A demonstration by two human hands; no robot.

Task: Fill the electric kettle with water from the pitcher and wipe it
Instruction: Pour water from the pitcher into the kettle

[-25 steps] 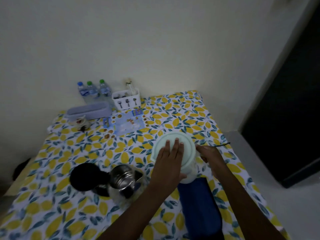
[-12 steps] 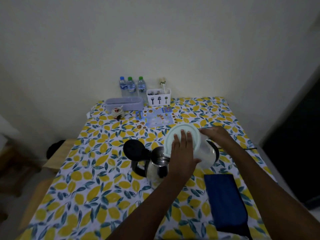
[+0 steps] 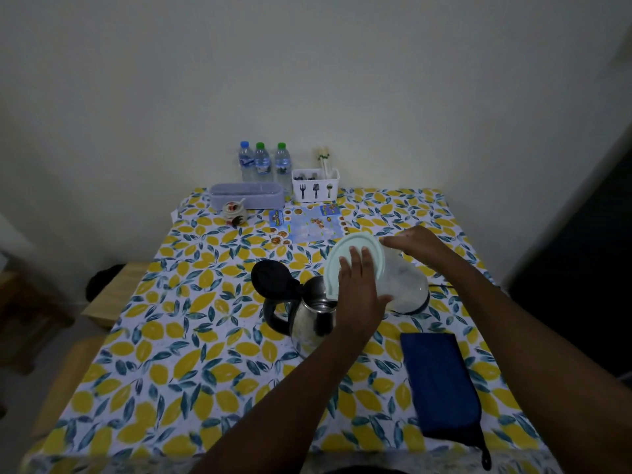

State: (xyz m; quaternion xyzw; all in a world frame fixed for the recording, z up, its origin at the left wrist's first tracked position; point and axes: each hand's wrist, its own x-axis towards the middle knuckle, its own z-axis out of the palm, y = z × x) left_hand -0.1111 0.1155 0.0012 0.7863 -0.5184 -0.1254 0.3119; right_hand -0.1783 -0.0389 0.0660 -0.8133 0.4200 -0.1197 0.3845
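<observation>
A steel electric kettle (image 3: 313, 321) with a black handle stands mid-table, its black lid (image 3: 270, 278) flipped open to the left. A clear pitcher (image 3: 405, 285) with a pale green lid (image 3: 355, 246) is tilted left, its mouth over the kettle's opening. My left hand (image 3: 359, 289) presses flat on the pitcher's lid. My right hand (image 3: 415, 242) grips the pitcher's far side from above. A folded dark blue cloth (image 3: 441, 381) lies on the table at the right, near the front edge.
The table wears a lemon-print cloth (image 3: 191, 336). At the back stand three water bottles (image 3: 261, 162), a white cutlery caddy (image 3: 314, 184), a lilac tray (image 3: 246, 196), a small jar (image 3: 232, 212) and a printed sheet (image 3: 307, 224). A black cord (image 3: 441, 285) runs behind the pitcher.
The pitcher has been tipped further to the left over the kettle's mouth, with both hands still on it. The view has pulled back and up.
</observation>
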